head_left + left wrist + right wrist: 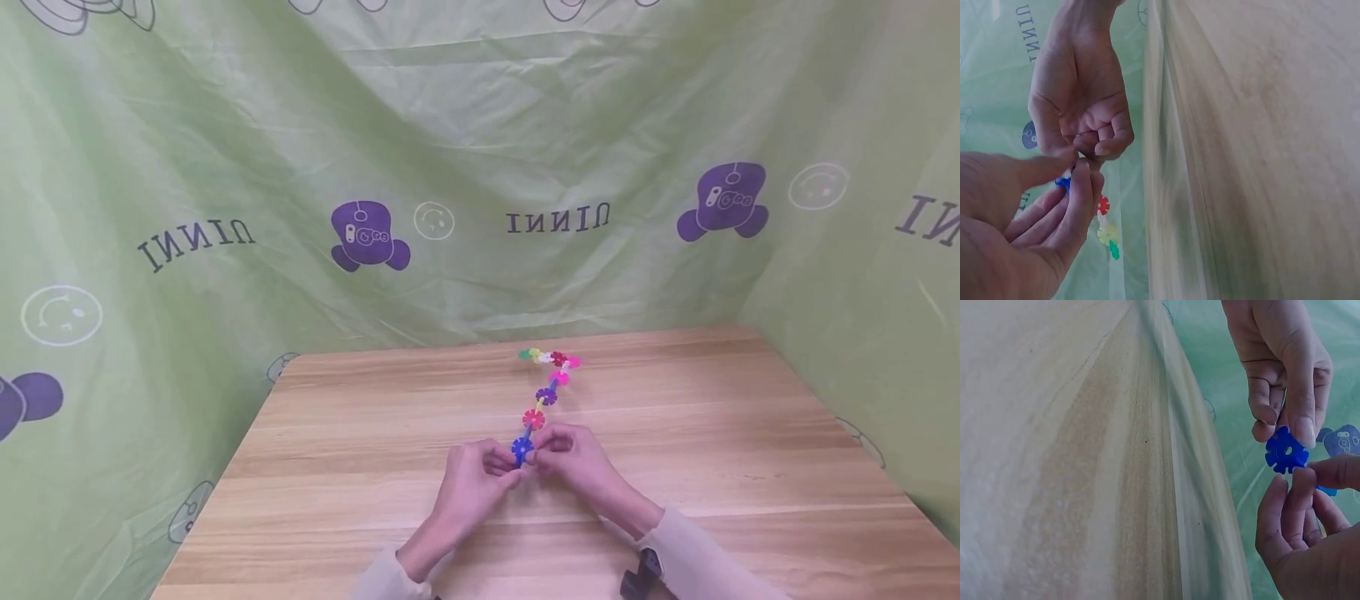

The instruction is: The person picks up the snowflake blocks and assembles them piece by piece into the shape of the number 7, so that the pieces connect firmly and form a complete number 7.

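A chain of toothed plastic snowflake discs, with a red disc (533,419) and a purple disc (546,397) along it, stretches away over the table. Both hands meet at its near end, around a blue snowflake disc (522,450). My left hand (474,479) pinches a blue disc (1285,450) between thumb and fingers, seen in the right wrist view. From the other side, my right hand (581,467) pinches the chain's blue end with thumb and forefinger. Fingers hide the exact joint; in the left wrist view only a bit of blue (1064,183) shows between them.
A wood-grain table (360,433) lies under the hands. Green printed cloth (465,125) hangs behind it and along both sides. The chain's far end bends left to a green disc (525,355) near the back edge. A black device (640,575) sits by the right sleeve.
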### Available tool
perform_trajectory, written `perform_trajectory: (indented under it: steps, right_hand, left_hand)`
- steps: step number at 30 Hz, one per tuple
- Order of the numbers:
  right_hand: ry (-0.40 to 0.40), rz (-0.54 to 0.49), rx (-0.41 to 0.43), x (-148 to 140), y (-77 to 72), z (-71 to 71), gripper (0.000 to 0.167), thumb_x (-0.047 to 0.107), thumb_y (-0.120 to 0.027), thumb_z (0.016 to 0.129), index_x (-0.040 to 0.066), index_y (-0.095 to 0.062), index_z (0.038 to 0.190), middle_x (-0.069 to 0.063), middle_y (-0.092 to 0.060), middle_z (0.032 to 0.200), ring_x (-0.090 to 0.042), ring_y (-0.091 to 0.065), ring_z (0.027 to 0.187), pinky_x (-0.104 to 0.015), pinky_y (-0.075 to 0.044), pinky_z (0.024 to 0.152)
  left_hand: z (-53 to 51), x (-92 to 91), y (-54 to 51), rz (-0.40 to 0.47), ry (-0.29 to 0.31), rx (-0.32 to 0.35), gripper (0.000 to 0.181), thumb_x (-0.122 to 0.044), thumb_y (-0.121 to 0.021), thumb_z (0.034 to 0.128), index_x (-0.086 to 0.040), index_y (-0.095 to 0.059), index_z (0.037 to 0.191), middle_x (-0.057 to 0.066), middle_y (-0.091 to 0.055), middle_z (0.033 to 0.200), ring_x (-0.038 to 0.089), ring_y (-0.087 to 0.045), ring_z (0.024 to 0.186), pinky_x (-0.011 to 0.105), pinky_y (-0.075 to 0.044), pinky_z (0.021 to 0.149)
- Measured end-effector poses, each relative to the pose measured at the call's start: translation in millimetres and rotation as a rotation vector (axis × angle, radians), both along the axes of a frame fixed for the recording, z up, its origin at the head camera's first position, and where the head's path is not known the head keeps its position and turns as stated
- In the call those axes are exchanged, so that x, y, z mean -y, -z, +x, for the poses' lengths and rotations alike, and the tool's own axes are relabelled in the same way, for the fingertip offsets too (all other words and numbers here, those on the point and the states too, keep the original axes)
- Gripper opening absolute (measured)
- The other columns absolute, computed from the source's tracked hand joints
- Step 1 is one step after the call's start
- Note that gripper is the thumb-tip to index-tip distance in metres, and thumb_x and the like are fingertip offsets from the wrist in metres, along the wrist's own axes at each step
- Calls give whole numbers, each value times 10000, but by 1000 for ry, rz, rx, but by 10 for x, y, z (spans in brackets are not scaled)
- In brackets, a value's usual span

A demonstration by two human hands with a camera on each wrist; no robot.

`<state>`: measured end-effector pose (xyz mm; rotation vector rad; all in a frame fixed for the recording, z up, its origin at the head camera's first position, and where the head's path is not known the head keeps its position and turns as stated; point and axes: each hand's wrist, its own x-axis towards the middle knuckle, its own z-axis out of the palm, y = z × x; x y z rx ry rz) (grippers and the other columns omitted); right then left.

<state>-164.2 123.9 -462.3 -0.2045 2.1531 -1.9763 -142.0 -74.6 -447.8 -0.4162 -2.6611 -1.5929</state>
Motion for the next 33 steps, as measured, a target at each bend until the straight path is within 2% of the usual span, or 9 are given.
perform_trajectory:
  steps: [5, 9, 12, 17, 21, 25, 28, 33]
  right_hand:
    - [-16, -16, 10, -15, -12, 10, 217, 10, -724, 906, -91, -675, 1091, -152, -795, 983, -147, -729, 829, -303, -641, 789]
    - [-36, -23, 18, -30, -9, 16, 226, 13, -712, 913, -96, -667, 1105, -138, -798, 977, -173, -738, 827, -328, -647, 798]
    - [-48, -19, 26, -42, -8, 19, 226, 17, -703, 911, -87, -668, 1108, -121, -798, 982, -225, -744, 858, -348, -650, 813]
    - [-75, -20, 33, -53, -27, 34, 233, 25, -701, 910, -72, -668, 1120, -110, -792, 991, -258, -736, 873, -367, -653, 810]
    - [-124, -16, 21, -67, -44, 50, 238, 34, -698, 923, -70, -666, 1134, -127, -786, 993, -240, -732, 861, -361, -654, 797]
    - [-191, -31, 32, -80, -37, 71, 235, 37, -701, 933, -82, -653, 1130, -145, -778, 963, -228, -747, 847, -373, -663, 798]
    - [-225, -41, 51, -89, -24, 90, 224, 20, -692, 935, -86, -645, 1127, -141, -764, 938, -229, -757, 841, -395, -668, 804]
    - [-244, -44, 74, -91, 9, 107, 212, 17, -678, 947, -80, -646, 1133, -131, -739, 949, -246, -765, 850, -419, -668, 826]
  left_hand:
    - [8, 72, -3, 21, 42, 44, 243, -148, -892, 819, -65, -770, 1013, 90, -804, 948, 74, -745, 809, 164, -612, 745]
    - [4, 145, -20, 7, 41, 32, 307, -275, -889, 837, -83, -771, 1045, 65, -811, 964, 73, -740, 827, 182, -609, 749]
    - [-53, 203, -47, -12, 26, 8, 346, -341, -849, 881, -62, -769, 1069, 66, -813, 983, 110, -745, 860, 197, -609, 755]
    - [-282, 310, -84, -21, -30, 14, 274, -334, -781, 947, -90, -773, 1071, 61, -810, 996, 142, -742, 899, 238, -620, 785]
    - [-516, 398, -56, 52, -89, 83, 229, -260, -743, 981, -58, -768, 1086, 101, -801, 992, 172, -751, 885, 329, -651, 809]
    - [-715, 489, 4, 135, -117, 176, 259, -194, -707, 1004, 25, -739, 1139, 177, -786, 1009, 279, -773, 910, 412, -661, 846]
    - [-848, 543, 57, 158, -110, 246, 278, -165, -681, 1013, 54, -718, 1180, 210, -779, 1034, 319, -772, 946, 404, -662, 849]
    - [-1072, 627, 180, 206, -118, 337, 305, -128, -640, 1031, 97, -678, 1233, 252, -772, 1057, 241, -777, 860, 332, -663, 765]
